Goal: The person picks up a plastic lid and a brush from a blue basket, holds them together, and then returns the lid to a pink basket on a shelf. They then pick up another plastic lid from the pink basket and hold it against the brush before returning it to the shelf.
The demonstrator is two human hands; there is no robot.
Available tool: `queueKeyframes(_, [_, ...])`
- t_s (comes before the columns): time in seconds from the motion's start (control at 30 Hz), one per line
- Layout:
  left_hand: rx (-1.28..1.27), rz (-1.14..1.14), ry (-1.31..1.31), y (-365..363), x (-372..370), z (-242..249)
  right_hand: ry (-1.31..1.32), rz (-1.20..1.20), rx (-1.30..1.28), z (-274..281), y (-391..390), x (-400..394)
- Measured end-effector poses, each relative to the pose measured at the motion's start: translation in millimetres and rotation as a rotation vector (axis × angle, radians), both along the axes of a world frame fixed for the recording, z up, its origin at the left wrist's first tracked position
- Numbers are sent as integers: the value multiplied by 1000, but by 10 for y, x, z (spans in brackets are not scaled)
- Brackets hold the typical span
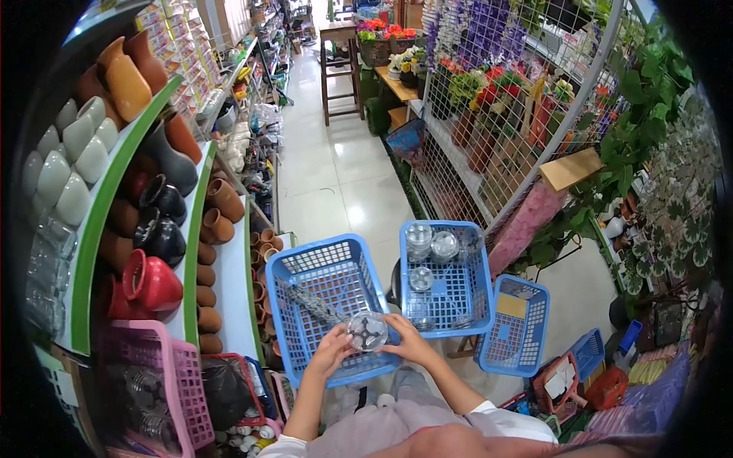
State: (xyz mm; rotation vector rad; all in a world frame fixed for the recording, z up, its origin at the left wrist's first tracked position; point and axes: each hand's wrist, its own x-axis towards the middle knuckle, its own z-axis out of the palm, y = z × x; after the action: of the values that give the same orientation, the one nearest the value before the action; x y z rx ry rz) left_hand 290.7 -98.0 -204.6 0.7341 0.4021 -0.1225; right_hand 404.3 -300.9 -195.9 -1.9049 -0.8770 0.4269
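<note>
A clear round dish (367, 331), with a cross-like pattern showing on its face, is held between my two hands above the near right edge of the left blue basket (276, 320). My left hand (330, 353) grips its left side, and the fingers of my right hand (410, 341) close on its right side. Inside the left basket lies a slanting grey, patterned stack (311, 304), whose kind I cannot make out. To the right, another blue basket (484, 286) contains several clear round dishes (444, 246), some of them stacked.
A smaller blue basket (540, 328) with cardboard inside stands to the right. On the left, shelves carry clay pots (220, 229), a red vase (153, 281) and white vases (79, 137). A pink basket (197, 397) stands near left. Ahead runs a tiled aisle (321, 206) with a wooden stool (340, 72).
</note>
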Motion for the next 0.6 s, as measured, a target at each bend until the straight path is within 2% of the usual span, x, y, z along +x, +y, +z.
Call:
queueKeyframes(0.07, [137,27,22,198,-194,-36,-108,36,-54,31,204,-127])
queueKeyframes(0.1, [174,48,40,271,-290,-24,-201,4,-258,0,273,-214])
queueKeyframes(0.13, [104,135,35,313,-383,-45,-294,-33,-464,-50,341,-267])
queueKeyframes(0.17, [22,177,3,357,-493,-46,-458,-93,-528,-236,410,-333])
queueKeyframes(0.2, [-56,219,-34,417,-562,-40,-464,-104,-526,-346,509,-376])
queueKeyframes(0.23, [-50,211,-42,470,-609,-43,-470,-166,-676,-451,621,-424])
queueKeyframes(0.27, [-153,231,-65,518,-695,-48,-462,-225,-827,-565,718,-516])
queueKeyframes(0.3, [-255,250,-87,574,-774,-58,-554,-346,-780,-715,801,-589])
queueKeyframes(0.33, [-248,240,-86,634,-844,-103,-549,-356,-777,-840,852,-624])
queueKeyframes(0.4, [-293,234,-69,715,-895,-93,-515,-250,-917,-939,910,-637])
queueKeyframes(0.47, [-249,238,-34,737,-899,78,-448,-252,-841,-905,924,-701])
queueKeyframes(0.53, [-259,220,-21,787,-931,119,-245,-280,-723,-763,914,-785])
queueKeyframes(0.57, [-289,215,-44,841,-941,62,-248,-285,-722,-641,877,-817])
queueKeyframes(0.6, [-287,212,-45,853,-950,76,-162,-304,-666,-327,817,-880])
